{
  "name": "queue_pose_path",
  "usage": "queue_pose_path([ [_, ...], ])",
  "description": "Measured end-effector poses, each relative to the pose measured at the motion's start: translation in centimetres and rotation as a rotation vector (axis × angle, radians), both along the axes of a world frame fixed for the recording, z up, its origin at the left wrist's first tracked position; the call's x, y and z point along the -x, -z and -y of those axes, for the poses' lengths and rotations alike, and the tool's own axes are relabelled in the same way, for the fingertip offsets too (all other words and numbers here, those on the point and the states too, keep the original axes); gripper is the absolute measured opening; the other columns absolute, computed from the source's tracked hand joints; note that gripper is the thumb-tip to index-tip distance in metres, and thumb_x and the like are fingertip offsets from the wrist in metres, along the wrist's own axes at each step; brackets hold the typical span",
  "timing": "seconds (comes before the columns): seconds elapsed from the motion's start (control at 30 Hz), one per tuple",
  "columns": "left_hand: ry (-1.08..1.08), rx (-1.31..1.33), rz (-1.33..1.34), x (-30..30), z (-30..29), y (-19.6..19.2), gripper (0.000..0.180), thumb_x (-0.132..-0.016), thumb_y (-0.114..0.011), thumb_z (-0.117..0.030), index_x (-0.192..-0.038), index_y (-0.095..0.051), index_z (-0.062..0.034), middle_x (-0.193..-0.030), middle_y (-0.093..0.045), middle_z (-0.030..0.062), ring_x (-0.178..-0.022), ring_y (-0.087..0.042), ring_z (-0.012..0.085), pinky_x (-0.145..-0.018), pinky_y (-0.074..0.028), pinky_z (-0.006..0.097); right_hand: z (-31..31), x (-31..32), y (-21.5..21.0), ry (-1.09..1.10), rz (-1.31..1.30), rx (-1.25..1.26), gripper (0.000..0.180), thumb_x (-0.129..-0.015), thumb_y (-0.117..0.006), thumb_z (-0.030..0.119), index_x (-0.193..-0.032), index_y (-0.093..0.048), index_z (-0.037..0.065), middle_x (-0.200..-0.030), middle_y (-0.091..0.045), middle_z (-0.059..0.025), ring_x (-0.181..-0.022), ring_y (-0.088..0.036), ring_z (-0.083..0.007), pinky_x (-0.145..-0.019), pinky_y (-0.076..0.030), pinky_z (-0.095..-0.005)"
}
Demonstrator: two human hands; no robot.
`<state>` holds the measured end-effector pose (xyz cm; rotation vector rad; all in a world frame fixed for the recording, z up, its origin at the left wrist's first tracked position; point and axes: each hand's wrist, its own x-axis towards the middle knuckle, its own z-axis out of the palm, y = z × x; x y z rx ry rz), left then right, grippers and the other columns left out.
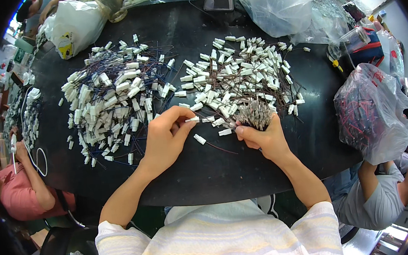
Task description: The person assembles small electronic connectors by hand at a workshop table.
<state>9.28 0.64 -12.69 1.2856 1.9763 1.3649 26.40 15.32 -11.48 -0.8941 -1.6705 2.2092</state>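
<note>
So the whole black desk (208, 175) is buried in stuff: a big heap of white plastic connectors on thin dark wires (110, 99) sprawls over the left half, and a second, fan-shaped heap of the same connectors (243, 76) spreads over the right half, all its wires running down toward one spot. Around the edge there are clear plastic bags (280, 1) at the far side, a white bag with a yellow print (73, 25) at the far left corner, and a bag stuffed with reddish wires (368, 114) hanging off the right edge. Other people sit around too, one in a pink top (20, 194) on the left, one in a grey shirt (377, 200) at the lower right. Nothing really blocks the hands, the near strip of desk in front of them is bare. The right hand (265, 139) is closed in a fist around a thick bundle of wire ends (255, 114), which sticks up out of the fist right at the bottom of the fan-shaped heap. The left hand (166, 137) sits just beside it, thumb and fingertips pinched on one white connector (193, 119). One loose connector with a dark wire (200, 139) lies on the desk between the two hands, touching neither.
</note>
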Motion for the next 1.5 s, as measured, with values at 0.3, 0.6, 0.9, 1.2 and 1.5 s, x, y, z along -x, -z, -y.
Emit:
queue_pose_path([
  [0.3, 0.138, 0.054, 0.989, -0.1, -0.2, -0.3, 0.015, -0.083, -0.056, 0.001, -0.095, -0.056, 0.0098, -0.080, -0.062, 0.0142, -0.056, -0.057, 0.0117, -0.043, -0.042, 0.019, 1.7, -0.1, 0.3, 0.013, 0.027, -0.350, 0.013, -0.072, -0.067, 0.001, -0.084, -0.064, 0.001, -0.077, -0.064, -0.0003, -0.070, -0.057, -0.0054, -0.067, -0.046, -0.0204],
  [0.6, 0.199, 0.130, 0.961, -0.6, 0.0, -0.3, 0.013, -0.083, -0.055, 0.004, -0.094, -0.055, 0.0098, -0.075, -0.061, 0.0152, -0.057, -0.059, 0.0130, -0.045, -0.045, 0.019, 1.9, 0.0, 0.3, 0.019, 0.036, -0.298, 0.010, -0.073, -0.065, 0.002, -0.081, -0.062, -0.003, -0.070, -0.062, -0.0018, -0.065, -0.054, -0.0039, -0.059, -0.045, -0.0200],
  [0.9, 0.176, 0.155, 0.741, -1.9, -0.1, -0.9, 0.012, -0.080, -0.054, 0.010, -0.092, -0.058, 0.0086, -0.067, -0.061, 0.0135, -0.052, -0.057, 0.0100, -0.042, -0.041, 0.019, 1.9, 0.1, 1.0, -0.018, 0.002, -0.412, 0.010, -0.073, -0.065, 0.003, -0.080, -0.062, -0.002, -0.068, -0.061, -0.0036, -0.063, -0.052, -0.0044, -0.056, -0.043, -0.0214],
  [1.2, 0.188, 0.135, 0.601, -2.5, 0.3, -0.8, 0.010, -0.081, -0.056, 0.006, -0.090, -0.060, 0.0065, -0.066, -0.062, 0.0089, -0.053, -0.056, 0.0068, -0.042, -0.042, 0.018, 1.9, 0.0, 1.3, -0.068, -0.054, -0.346, 0.008, -0.073, -0.065, 0.001, -0.080, -0.061, -0.002, -0.068, -0.060, -0.0042, -0.062, -0.051, -0.0056, -0.056, -0.043, -0.0226],
  [1.5, 0.201, -0.031, 0.093, -1.2, 0.1, -1.1, 0.019, -0.073, -0.063, 0.006, -0.091, -0.062, 0.0023, -0.084, -0.064, 0.0092, -0.059, -0.057, 0.0071, -0.046, -0.043, 0.020, 1.9, -0.1, 1.3, -0.100, -0.088, -0.380, 0.006, -0.077, -0.063, 0.002, -0.082, -0.061, -0.002, -0.069, -0.058, -0.0029, -0.061, -0.051, -0.0079, -0.055, -0.042, -0.0246],
])
